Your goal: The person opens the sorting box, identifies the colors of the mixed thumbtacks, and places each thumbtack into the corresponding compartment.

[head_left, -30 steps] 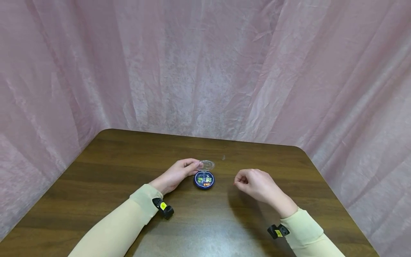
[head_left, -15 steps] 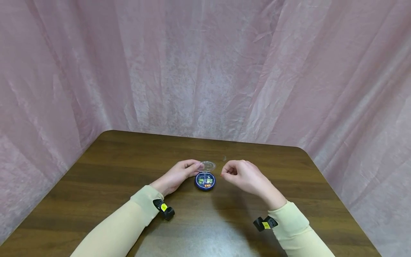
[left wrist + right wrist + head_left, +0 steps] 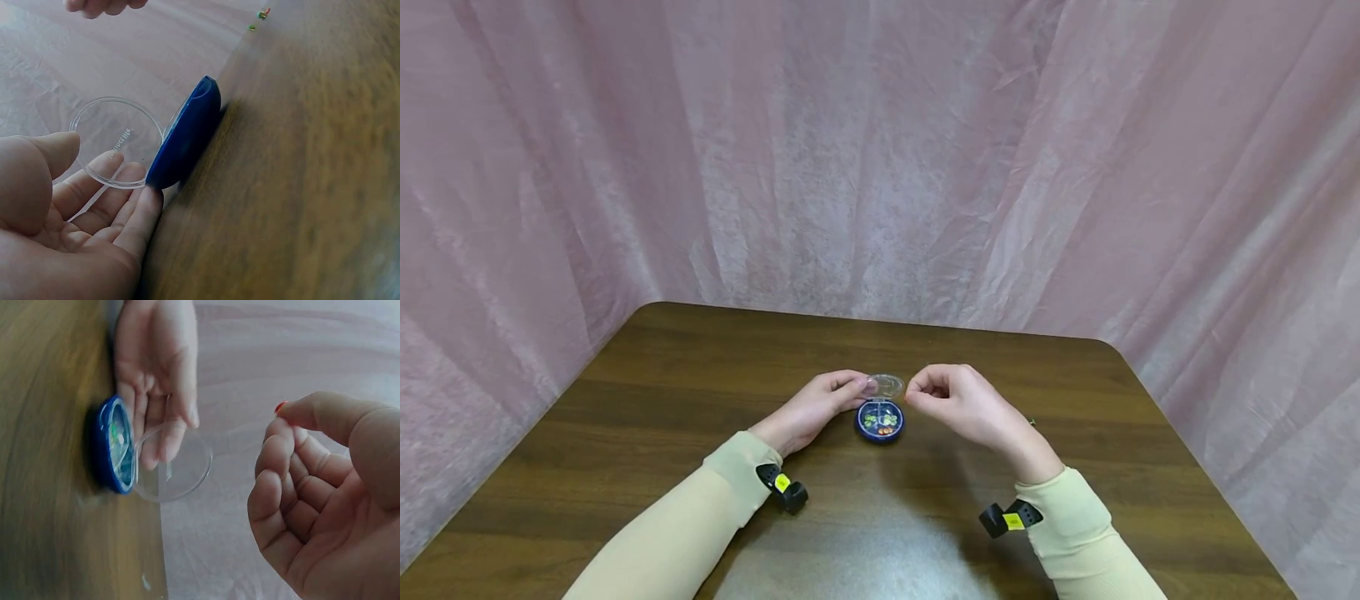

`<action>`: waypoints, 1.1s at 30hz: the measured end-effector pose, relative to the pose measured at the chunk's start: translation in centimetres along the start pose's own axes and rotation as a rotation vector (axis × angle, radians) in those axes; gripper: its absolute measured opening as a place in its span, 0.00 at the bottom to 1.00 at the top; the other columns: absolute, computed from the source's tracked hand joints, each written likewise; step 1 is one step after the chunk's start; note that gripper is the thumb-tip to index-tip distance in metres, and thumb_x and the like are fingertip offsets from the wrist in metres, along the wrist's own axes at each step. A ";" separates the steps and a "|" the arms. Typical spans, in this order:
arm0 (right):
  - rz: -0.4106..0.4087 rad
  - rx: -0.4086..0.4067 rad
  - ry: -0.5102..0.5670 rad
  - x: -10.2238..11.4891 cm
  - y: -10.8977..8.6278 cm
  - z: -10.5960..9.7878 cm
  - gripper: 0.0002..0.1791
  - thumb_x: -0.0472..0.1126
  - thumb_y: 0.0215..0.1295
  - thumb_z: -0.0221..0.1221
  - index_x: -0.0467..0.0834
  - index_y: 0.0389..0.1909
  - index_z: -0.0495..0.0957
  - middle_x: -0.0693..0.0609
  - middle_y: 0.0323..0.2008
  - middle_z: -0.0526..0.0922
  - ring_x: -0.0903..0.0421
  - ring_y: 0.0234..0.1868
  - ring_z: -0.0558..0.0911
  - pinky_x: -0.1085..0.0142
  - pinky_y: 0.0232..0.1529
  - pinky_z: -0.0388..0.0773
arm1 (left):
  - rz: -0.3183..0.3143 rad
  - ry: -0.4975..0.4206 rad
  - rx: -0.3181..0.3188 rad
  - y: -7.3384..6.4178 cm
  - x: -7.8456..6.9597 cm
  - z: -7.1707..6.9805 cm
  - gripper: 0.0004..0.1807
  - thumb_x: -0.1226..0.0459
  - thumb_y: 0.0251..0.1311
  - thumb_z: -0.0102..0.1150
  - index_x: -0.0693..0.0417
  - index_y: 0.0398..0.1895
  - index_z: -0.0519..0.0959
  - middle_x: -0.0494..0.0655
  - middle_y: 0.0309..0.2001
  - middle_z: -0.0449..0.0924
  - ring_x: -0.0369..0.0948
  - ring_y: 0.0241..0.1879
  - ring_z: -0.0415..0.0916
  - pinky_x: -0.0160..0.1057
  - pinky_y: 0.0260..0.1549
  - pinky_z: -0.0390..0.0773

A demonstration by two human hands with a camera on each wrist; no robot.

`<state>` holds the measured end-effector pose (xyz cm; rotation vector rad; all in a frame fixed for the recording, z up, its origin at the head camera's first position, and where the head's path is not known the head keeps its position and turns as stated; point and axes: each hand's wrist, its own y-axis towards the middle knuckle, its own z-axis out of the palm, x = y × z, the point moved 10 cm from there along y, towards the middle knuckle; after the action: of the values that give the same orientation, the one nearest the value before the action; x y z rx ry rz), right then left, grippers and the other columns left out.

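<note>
A small round blue case [image 3: 880,434] stands on the table with its clear lid [image 3: 119,140] raised. Green, whitish and orange bits lie in its divided compartments. My left hand [image 3: 814,408] is at the case's left, holding the lid between thumb and fingers; in the left wrist view one finger also touches the blue base. Just right of the lid and above the table, my right hand [image 3: 966,407] pinches a tiny red piece [image 3: 281,406] between thumb and forefinger. Its other fingers are curled. Most of that piece is hidden by the fingertips.
A brown wooden table [image 3: 730,350] carries everything, with a pink curtain [image 3: 880,167] behind its far edge. Small green and red bits [image 3: 262,15] lie on the table beyond the case, partly behind my right wrist in the head view.
My right hand has moved left and a little away from me, up to the lid, still pinching the red piece. My left hand, the lid and the case have stayed almost still.
</note>
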<state>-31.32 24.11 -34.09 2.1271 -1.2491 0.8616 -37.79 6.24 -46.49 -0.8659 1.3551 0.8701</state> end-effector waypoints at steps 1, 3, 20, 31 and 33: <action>0.006 0.004 0.040 0.1 -0.1 0.0 0.03 0.42 0.76 0.67 0.50 0.39 0.88 0.56 0.32 0.83 0.57 0.35 0.79 0.67 0.37 0.77 | -0.002 0.002 -0.002 0.0 0.0 0.0 0.19 0.62 0.88 0.53 0.69 0.66 0.80 0.61 0.69 0.82 0.53 0.73 0.76 0.45 0.72 0.78; 0.014 0.017 0.134 0.3 -0.2 0.0 0.04 0.43 0.78 0.68 0.48 0.41 0.89 0.54 0.32 0.83 0.55 0.37 0.80 0.66 0.38 0.79 | -0.008 0.005 -0.005 -0.1 0.0 -0.1 0.19 0.61 0.88 0.53 0.68 0.66 0.80 0.60 0.69 0.82 0.52 0.73 0.77 0.44 0.72 0.78; -0.213 0.217 0.925 5.5 -1.5 0.9 0.13 0.33 0.83 0.51 0.45 0.38 0.81 0.53 0.32 0.77 0.56 0.34 0.73 0.68 0.38 0.72 | 0.007 -0.006 0.002 -0.8 -0.4 -0.6 0.20 0.62 0.88 0.52 0.71 0.67 0.78 0.64 0.70 0.80 0.55 0.75 0.74 0.48 0.75 0.75; -0.248 0.287 1.035 7.0 -2.0 1.2 0.14 0.39 0.87 0.52 0.44 0.35 0.77 0.54 0.31 0.72 0.57 0.33 0.69 0.67 0.38 0.69 | 0.002 -0.001 -0.007 -1.0 -0.5 -0.9 0.20 0.61 0.89 0.52 0.71 0.67 0.78 0.64 0.70 0.80 0.55 0.75 0.74 0.49 0.74 0.76; -0.247 0.287 1.040 7.0 -2.1 1.1 0.14 0.38 0.87 0.52 0.44 0.35 0.77 0.54 0.31 0.72 0.57 0.33 0.69 0.67 0.38 0.68 | -0.002 -0.004 -0.007 -1.0 -0.4 -0.9 0.20 0.61 0.89 0.52 0.71 0.67 0.78 0.64 0.70 0.80 0.55 0.75 0.74 0.49 0.74 0.76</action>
<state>-26.57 20.28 -29.86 1.5347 -0.3269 1.7646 -37.23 5.01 -46.06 -0.8698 1.3484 0.8749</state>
